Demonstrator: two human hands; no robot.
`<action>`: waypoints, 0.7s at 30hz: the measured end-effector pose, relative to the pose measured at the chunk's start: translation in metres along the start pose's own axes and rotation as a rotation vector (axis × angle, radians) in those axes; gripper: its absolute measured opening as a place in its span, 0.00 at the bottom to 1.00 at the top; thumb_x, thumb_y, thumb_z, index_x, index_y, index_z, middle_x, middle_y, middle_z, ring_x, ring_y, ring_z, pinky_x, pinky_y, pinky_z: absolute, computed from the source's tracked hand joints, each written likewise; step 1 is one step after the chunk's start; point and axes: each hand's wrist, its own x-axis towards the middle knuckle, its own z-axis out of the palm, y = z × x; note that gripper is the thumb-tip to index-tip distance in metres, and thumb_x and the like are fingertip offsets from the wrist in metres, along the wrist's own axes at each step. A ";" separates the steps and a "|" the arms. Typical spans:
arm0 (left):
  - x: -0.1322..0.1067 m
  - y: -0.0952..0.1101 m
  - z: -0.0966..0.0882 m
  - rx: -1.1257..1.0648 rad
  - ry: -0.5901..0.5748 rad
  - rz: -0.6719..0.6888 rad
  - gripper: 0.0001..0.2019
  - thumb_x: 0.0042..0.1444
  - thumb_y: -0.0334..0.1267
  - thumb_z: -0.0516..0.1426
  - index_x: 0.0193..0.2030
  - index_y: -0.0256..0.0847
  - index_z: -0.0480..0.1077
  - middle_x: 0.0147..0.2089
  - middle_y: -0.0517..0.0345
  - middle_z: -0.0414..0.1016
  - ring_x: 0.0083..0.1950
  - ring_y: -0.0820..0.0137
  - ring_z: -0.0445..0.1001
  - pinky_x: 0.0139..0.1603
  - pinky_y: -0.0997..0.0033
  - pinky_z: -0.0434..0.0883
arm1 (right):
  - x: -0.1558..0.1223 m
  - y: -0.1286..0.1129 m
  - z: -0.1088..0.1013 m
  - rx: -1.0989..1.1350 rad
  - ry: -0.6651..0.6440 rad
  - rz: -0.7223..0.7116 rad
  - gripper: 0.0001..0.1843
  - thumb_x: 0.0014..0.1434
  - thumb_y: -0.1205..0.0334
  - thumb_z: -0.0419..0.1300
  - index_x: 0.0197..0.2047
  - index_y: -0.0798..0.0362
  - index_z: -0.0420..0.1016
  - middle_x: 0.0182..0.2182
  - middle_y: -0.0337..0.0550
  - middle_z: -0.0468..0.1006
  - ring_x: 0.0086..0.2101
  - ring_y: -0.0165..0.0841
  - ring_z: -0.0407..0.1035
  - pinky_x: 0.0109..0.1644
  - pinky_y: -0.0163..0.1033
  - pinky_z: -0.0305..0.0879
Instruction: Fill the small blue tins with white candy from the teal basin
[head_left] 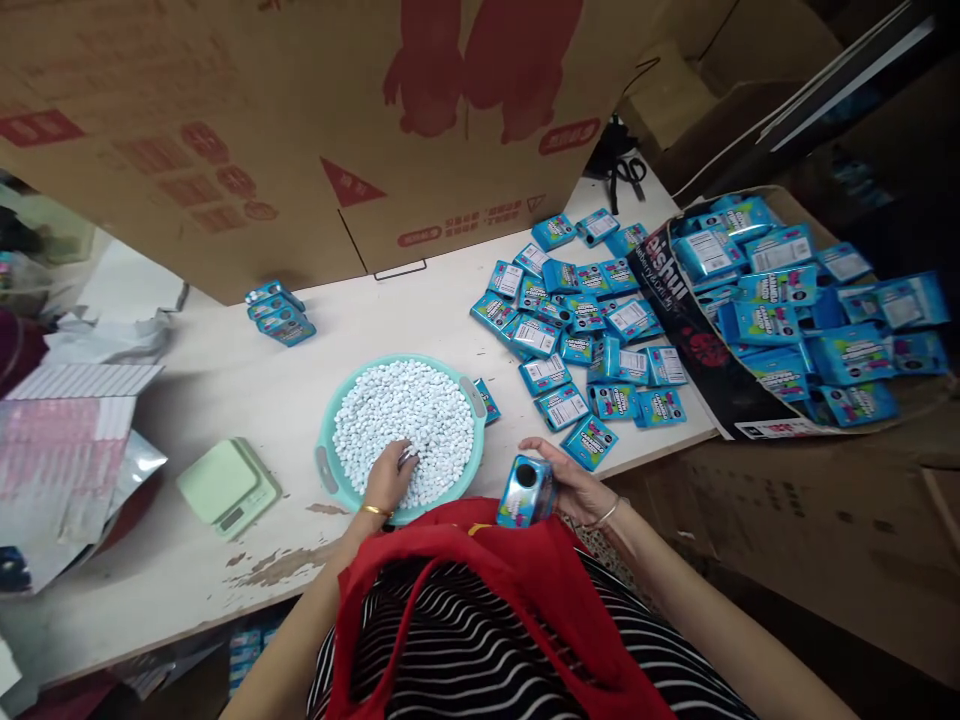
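Observation:
A teal basin (pixel 328 455) near the table's front edge is full of small white pellets (pixel 405 415). My left hand (pixel 390 478) rests in the pellets at the basin's near side, with the fingers curled into them. My right hand (pixel 574 485) holds a small blue box (pixel 525 492) with its dark open top facing up, just right of the basin at the table's edge. A heap of flat blue boxes (pixel 577 330) lies on the table to the right.
A pale green scale (pixel 225 485) sits left of the basin. A few blue boxes (pixel 279 312) lie stacked at the back left. A big cardboard carton (pixel 300 130) stands behind. More blue boxes (pixel 810 320) fill an open carton at right. Scissors (pixel 626 175) lie far back.

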 end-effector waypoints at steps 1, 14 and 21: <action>0.000 -0.002 -0.001 -0.015 0.011 0.009 0.14 0.57 0.40 0.53 0.49 0.40 0.67 0.47 0.50 0.75 0.48 0.63 0.74 0.51 0.63 0.71 | 0.000 -0.006 -0.005 -0.020 -0.023 0.005 0.33 0.45 0.53 0.72 0.53 0.48 0.67 0.33 0.37 0.79 0.31 0.30 0.73 0.34 0.34 0.70; -0.004 0.008 -0.043 -0.126 0.059 0.101 0.15 0.57 0.48 0.54 0.45 0.40 0.68 0.41 0.53 0.75 0.36 0.69 0.72 0.40 0.67 0.72 | 0.046 0.010 0.014 -0.292 0.061 -0.181 0.30 0.46 0.62 0.70 0.52 0.44 0.65 0.46 0.39 0.76 0.46 0.34 0.71 0.55 0.47 0.66; -0.013 0.041 -0.135 -0.057 -0.021 0.267 0.14 0.60 0.45 0.54 0.48 0.41 0.67 0.42 0.53 0.74 0.39 0.70 0.71 0.43 0.67 0.70 | 0.078 0.010 0.022 -0.976 0.142 -0.631 0.19 0.55 0.59 0.62 0.50 0.49 0.65 0.46 0.44 0.72 0.47 0.37 0.67 0.55 0.46 0.62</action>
